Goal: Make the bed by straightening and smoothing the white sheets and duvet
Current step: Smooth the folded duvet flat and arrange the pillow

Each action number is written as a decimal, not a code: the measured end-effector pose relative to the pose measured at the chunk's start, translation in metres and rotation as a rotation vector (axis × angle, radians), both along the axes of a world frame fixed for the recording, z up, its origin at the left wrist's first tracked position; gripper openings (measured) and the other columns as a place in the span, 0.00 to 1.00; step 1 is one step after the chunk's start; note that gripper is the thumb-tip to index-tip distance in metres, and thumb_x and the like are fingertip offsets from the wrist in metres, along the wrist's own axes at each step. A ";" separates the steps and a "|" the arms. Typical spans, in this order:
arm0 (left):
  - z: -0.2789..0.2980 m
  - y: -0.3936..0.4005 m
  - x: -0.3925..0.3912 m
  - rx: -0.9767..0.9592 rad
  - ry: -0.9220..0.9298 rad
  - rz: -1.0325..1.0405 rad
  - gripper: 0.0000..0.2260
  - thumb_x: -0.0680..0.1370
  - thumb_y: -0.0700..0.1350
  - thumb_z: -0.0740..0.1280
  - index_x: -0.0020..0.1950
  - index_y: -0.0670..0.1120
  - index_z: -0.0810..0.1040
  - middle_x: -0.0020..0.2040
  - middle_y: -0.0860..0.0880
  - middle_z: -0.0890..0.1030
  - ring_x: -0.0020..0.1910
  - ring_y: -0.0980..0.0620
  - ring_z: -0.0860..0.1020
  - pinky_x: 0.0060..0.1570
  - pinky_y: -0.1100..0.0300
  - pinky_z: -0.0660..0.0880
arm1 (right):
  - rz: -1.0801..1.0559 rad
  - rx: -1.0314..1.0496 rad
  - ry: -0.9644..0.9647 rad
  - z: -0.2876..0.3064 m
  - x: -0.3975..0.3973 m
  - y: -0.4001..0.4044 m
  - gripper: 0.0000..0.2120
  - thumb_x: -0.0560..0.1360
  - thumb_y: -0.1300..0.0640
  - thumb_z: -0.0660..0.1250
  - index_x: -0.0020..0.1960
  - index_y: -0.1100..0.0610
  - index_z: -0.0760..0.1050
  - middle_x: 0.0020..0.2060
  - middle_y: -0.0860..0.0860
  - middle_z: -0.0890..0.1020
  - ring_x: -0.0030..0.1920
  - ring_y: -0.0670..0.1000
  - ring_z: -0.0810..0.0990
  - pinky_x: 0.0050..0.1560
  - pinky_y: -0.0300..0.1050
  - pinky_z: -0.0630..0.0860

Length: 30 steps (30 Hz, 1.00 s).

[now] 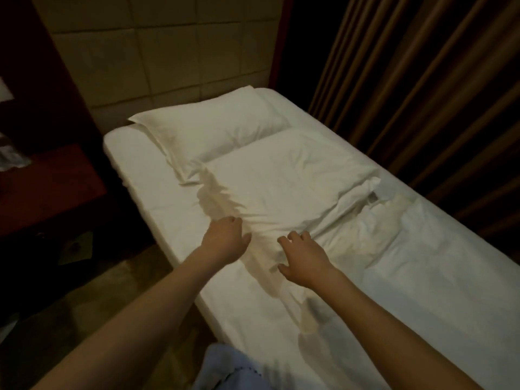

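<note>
A single bed with a white fitted sheet [157, 198] fills the middle of the view. A white pillow [208, 128] lies at its head. Below it a folded white duvet [284, 181] lies crumpled across the bed, with more of it spread toward the foot [422, 271]. My left hand [225, 239] grips a bunched fold at the duvet's near left edge, fingers curled into the cloth. My right hand [305, 256] rests beside it on the wrinkled fabric, its fingers spread and bent at the tips.
A padded beige headboard wall [168, 52] stands behind the pillow. Brown curtains [422, 80] hang along the bed's far side. A dark red bedside unit [42, 178] is at the left, with patterned floor [98, 291] below. Light blue cloth [225, 370] shows at the bottom edge.
</note>
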<state>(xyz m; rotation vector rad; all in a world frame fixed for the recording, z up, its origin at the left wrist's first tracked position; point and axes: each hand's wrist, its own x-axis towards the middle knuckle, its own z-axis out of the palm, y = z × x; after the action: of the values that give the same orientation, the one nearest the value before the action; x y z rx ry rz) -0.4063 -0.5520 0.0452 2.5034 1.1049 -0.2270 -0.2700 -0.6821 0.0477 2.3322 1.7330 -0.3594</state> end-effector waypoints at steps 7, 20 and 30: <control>-0.003 0.096 0.097 -0.009 -0.015 -0.036 0.23 0.80 0.55 0.55 0.70 0.42 0.66 0.67 0.43 0.71 0.66 0.45 0.69 0.67 0.49 0.60 | 0.027 -0.030 -0.100 0.018 0.107 0.113 0.26 0.76 0.47 0.62 0.70 0.56 0.61 0.65 0.56 0.68 0.63 0.59 0.65 0.58 0.50 0.69; -0.042 0.304 0.236 -0.097 -0.022 0.056 0.31 0.74 0.56 0.66 0.71 0.42 0.62 0.69 0.44 0.68 0.68 0.45 0.66 0.69 0.48 0.58 | 0.195 -0.220 -0.190 -0.018 0.265 0.339 0.26 0.75 0.53 0.66 0.69 0.58 0.62 0.63 0.57 0.70 0.62 0.58 0.68 0.57 0.47 0.68; -0.193 0.418 0.329 -0.405 0.133 0.223 0.54 0.64 0.62 0.72 0.77 0.45 0.42 0.75 0.47 0.57 0.73 0.46 0.58 0.70 0.45 0.57 | 0.505 -0.552 -0.296 -0.150 0.343 0.552 0.45 0.65 0.48 0.76 0.74 0.53 0.55 0.68 0.55 0.65 0.69 0.58 0.62 0.70 0.52 0.58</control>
<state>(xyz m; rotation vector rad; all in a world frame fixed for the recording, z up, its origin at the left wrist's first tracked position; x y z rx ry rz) -0.0772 -0.1345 -0.1475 2.0166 1.2378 -0.5048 0.0734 -0.1299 -0.1020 1.4330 1.7196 -0.3252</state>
